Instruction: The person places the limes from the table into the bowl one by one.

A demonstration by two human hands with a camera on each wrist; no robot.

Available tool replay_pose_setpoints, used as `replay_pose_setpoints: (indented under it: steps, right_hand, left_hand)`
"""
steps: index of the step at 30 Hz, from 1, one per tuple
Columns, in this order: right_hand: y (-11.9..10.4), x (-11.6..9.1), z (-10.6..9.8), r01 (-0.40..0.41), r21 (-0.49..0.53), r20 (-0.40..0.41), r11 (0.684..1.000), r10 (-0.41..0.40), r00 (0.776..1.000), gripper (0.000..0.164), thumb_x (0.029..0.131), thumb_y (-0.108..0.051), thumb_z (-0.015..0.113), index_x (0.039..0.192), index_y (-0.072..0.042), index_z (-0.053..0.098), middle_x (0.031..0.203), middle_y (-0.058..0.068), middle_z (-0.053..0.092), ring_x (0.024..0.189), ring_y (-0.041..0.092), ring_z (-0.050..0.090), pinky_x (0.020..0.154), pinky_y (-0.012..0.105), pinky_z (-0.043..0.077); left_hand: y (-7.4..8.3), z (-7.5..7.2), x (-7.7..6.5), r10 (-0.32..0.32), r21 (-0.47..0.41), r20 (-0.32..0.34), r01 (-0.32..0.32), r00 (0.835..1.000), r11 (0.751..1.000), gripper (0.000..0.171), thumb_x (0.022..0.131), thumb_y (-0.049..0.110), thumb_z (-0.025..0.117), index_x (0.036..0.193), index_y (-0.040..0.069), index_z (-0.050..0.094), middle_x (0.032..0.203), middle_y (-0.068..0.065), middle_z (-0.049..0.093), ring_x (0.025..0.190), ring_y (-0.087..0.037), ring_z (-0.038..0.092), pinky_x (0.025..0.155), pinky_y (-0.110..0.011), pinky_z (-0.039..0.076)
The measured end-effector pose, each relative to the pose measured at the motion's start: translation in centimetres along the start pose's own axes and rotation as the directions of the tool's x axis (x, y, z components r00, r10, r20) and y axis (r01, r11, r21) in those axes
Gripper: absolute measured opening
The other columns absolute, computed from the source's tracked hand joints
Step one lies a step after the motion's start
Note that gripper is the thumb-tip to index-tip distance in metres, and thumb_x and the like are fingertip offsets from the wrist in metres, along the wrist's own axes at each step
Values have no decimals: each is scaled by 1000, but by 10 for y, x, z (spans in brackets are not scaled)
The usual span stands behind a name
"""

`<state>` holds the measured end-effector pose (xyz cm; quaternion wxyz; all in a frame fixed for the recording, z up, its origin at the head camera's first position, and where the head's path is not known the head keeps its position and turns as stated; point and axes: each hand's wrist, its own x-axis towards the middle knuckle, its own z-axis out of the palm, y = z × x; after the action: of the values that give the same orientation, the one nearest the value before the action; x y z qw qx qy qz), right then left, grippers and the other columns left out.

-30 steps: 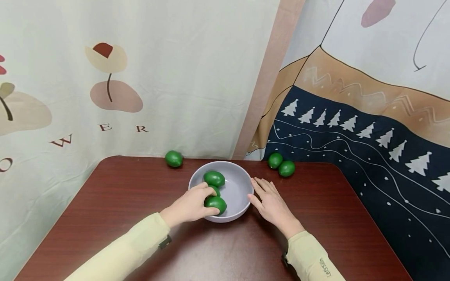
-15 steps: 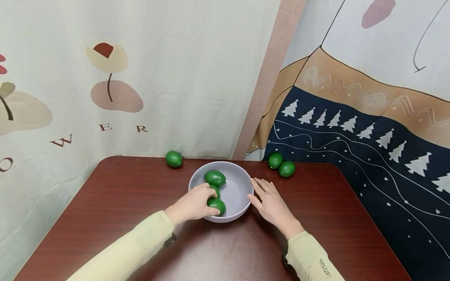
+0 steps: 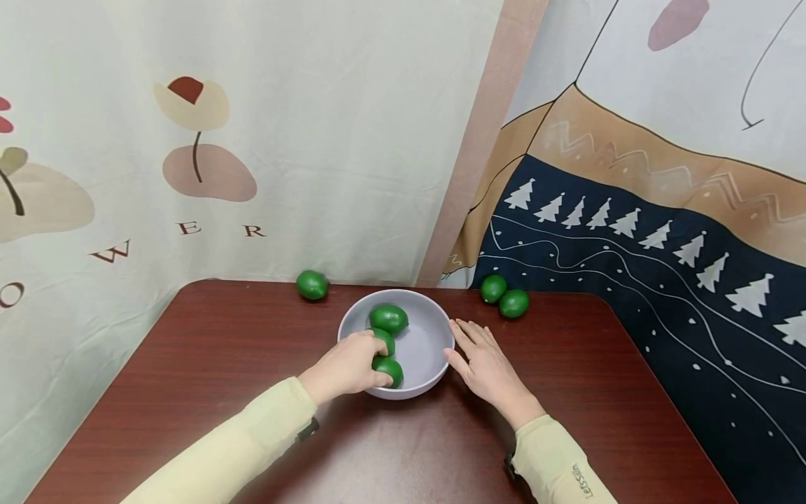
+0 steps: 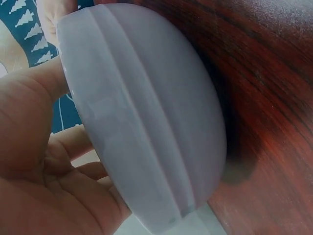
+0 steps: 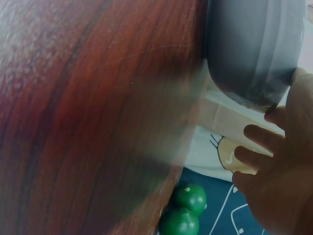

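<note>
Grey bowl (image 3: 426, 343): on the table (image 3: 403, 448), three green fruits (image 3: 388, 318) inside;
Left hand (image 3: 345, 366): I see it holding the nearest fruit (image 3: 391, 369), thumb and fingers curled round it;
Right hand (image 3: 488, 367): fingers extended, touching the bowl's rim.

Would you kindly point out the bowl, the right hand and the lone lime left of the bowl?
Bowl (image 3: 425, 348): head view, bare inside bottom.
Right hand (image 3: 488, 364): head view, back of the hand.
Lone lime (image 3: 311, 285): head view, middle of visible side.

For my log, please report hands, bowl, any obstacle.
Left hand holding nearest green fruit in bowl. Right hand touching bowl's side. Two other fruits inside. No obstacle visible.
</note>
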<state>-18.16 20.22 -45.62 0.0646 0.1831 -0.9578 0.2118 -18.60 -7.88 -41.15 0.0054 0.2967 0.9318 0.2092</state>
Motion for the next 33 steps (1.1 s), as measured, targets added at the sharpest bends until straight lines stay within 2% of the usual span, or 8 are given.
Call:
replay_pose_setpoints:
  steps: [16, 25, 33]
  right_hand:
    - [0, 0, 0, -1, -5, -1, 1000, 1, 1000, 61, 105, -38, 58, 155, -5, 46, 158, 18, 46, 149, 43, 37, 124, 59, 23]
    - [-1, 0, 2, 25, -6, -40, 1000, -25, 999, 59, 104, -34, 60, 153, -2, 49, 155, 21, 48, 146, 45, 39, 121, 61, 26]
    - [-1, 0, 1, 25, -4, -39, 1000, -25, 999, 59, 104, -33, 61, 153, -2, 48, 155, 21, 48, 146, 45, 39, 122, 61, 26]
  left_hand:
    - [-5, -8, -8, 19, -57, -50, -21, 999, 998, 25, 81, 21, 86, 97, 5, 75, 95, -4, 64, 82, -16, 58, 76, -32, 52]
    - [-15, -6, -13, 93, -120, -86, -102, 992, 987, 26, 82, 18, 84, 102, 5, 74, 98, -5, 65, 90, -25, 67, 80, -33, 56]
    - [-20, -5, -15, 129, -154, -135, -150, 982, 977, 31, 83, 21, 84, 108, 6, 73, 105, -6, 66, 94, -24, 65, 84, -33, 55]
